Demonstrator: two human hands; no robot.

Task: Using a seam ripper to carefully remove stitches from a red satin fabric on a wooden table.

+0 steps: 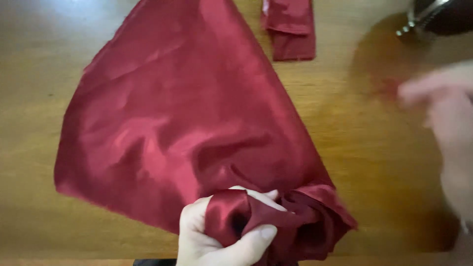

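Left hand: the left hand (217,236) is low in the middle of the picture. Its fingers (261,197) are curled tight around a bunched corner of the red cloth (177,123).

Right hand: the right hand (443,118) is off at the right edge, up above the worktop (374,162). It is too blurry (just a smear) to tell if its fingers are wide or narrow. It holds nothing that I can see.

Which way: the cloth fans out up and to the left, away from the left fingers. Its long way runs from the gripped corner to the top of the picture. The left hand is on it; the right hand is well apart from it.

Cloth look: dark red, shiny, soft and wrinkly, wide at the far end and squeezed at the near end.

Other things: a small folded red piece (290,29) lies near the top. A dark thing with a shiny metal part (428,17) sits in the top right corner.
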